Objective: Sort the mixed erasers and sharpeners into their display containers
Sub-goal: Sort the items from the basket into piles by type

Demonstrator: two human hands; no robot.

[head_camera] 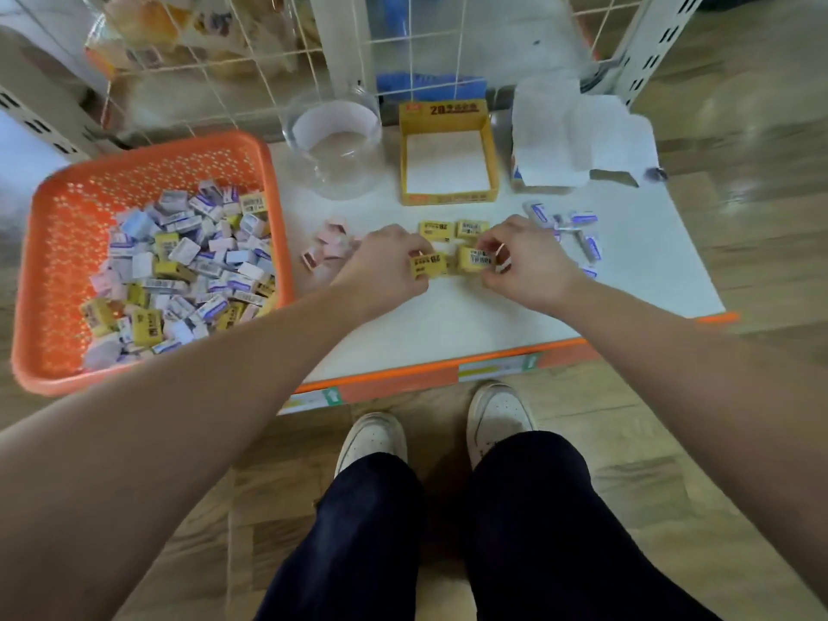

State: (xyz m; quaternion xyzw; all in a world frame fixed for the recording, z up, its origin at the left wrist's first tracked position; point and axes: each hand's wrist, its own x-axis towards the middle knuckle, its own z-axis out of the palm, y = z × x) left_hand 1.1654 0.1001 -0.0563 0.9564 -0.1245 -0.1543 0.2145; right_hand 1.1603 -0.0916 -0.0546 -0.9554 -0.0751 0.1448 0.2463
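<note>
An orange perforated basket (53, 244) at the left holds a mixed heap of erasers and sharpeners (188, 271). On the white table, my left hand (385, 266) pinches a yellow eraser (430, 265). My right hand (524, 257) pinches a second yellow eraser (476, 258) beside it. Two more yellow erasers (452, 229) lie just behind them. Behind those stands an empty yellow display box (448, 198). A clear round jar (334, 145) stands left of the box. Pink pieces (329, 248) lie left of my left hand; blue-and-white pieces (578, 235) lie right of my right hand.
A white opened carton (578, 136) stands at the back right. A white wire rack (251, 60) with goods rises behind the table. The table's orange front edge (448, 369) is close to my legs and white shoes (497, 414). Wooden floor surrounds the table.
</note>
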